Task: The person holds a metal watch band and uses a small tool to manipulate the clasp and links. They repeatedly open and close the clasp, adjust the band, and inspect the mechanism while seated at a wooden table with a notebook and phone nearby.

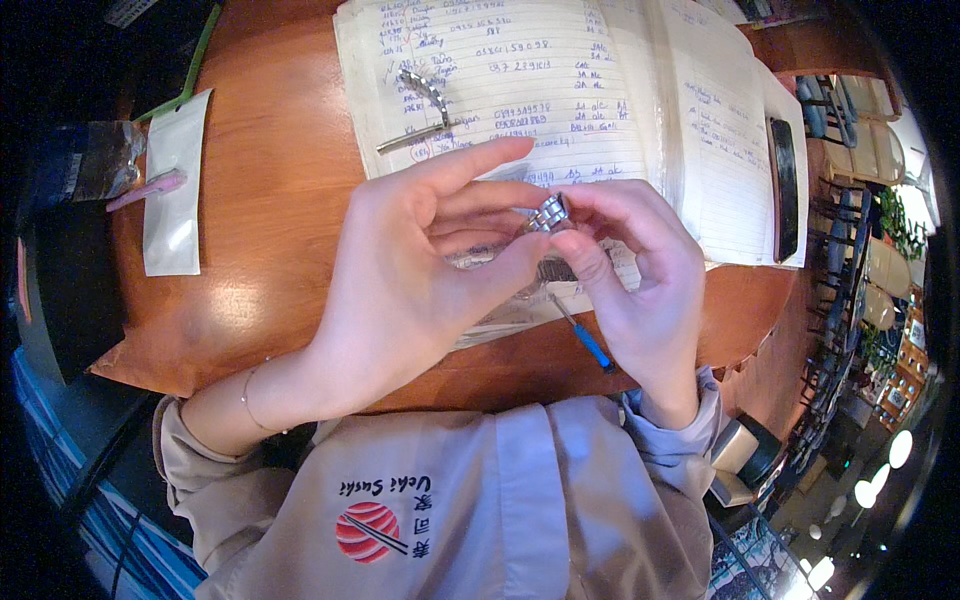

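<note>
Far left of frame: a clear plastic bag point(85, 160) w/ dark contents lies at the edge of the wooden counter point(270, 190). Just right of it a pink pen point(148, 188) rests across a white zip pouch point(177, 185); pen tip overlaps the pouch's left side. A green strip point(200, 50) runs diagonally above the pouch, upper left.

Centre-left: left hand point(410, 270) comes up from the lower edge, palm toward the camera, index finger stretched up-right, thumb & middle fingers curled in. Its grip is narrow, fingertips pinched on the left end of a silver metal watch-band piece point(549, 213). Thin bracelet on that wrist.

Upper centre: an open ruled notebook point(520, 80) filled w/ handwriting covers the top of the counter. On its left page lies another silver link strip point(425, 90), w/ a thin metal bar point(412, 139) just below it, well apart from the hands.

Centre: the held watch-band piece sits between both hands, above the notebook's lower edge, off the counter.

Centre-right: right hand point(640, 280) closes its grip on the band's right end, thumb & forefinger pinching. Below the hands a small blue-handled screwdriver point(582, 335) lies on the counter near its front edge, partly hidden by the fingers.

Right: a dark phone point(785, 185) lies on the notebook's right page. Lower frame: beige shirt sleeves & chest.
</note>
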Demonstrator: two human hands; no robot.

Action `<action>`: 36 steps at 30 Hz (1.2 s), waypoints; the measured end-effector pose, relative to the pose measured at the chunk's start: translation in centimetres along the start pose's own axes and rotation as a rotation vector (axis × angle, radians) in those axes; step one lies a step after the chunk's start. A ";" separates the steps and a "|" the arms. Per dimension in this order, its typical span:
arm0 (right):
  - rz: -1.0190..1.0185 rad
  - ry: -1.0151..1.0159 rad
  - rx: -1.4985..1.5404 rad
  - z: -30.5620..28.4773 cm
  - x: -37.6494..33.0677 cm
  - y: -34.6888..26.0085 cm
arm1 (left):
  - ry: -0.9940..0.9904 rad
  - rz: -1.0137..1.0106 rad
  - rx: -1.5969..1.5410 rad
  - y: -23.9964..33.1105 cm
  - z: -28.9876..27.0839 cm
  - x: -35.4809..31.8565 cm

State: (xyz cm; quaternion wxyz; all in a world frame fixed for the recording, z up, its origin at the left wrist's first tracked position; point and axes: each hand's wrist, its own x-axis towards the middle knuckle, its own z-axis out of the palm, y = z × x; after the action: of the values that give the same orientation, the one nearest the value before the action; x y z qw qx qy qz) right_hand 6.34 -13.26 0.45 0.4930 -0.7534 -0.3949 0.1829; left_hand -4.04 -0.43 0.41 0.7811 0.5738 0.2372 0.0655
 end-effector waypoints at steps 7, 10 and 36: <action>-0.095 -0.062 -0.113 0.0 0.8 -0.8 | 0.015 -0.026 -0.002 0.0 -0.9 -0.1; 0.053 -0.100 0.037 0.0 1.1 -0.4 | 0.017 -0.019 -0.027 0.1 -1.3 -0.1; 0.166 -0.171 0.377 0.4 1.4 0.8 | 0.057 -0.058 -0.060 -0.4 -1.3 -0.4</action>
State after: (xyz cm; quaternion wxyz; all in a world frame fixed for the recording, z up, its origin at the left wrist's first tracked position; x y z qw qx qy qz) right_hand 7.30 -12.16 -0.30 0.5730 -0.6595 -0.3307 0.3568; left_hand -4.97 0.40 -0.12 0.7925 0.5409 0.2736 0.0663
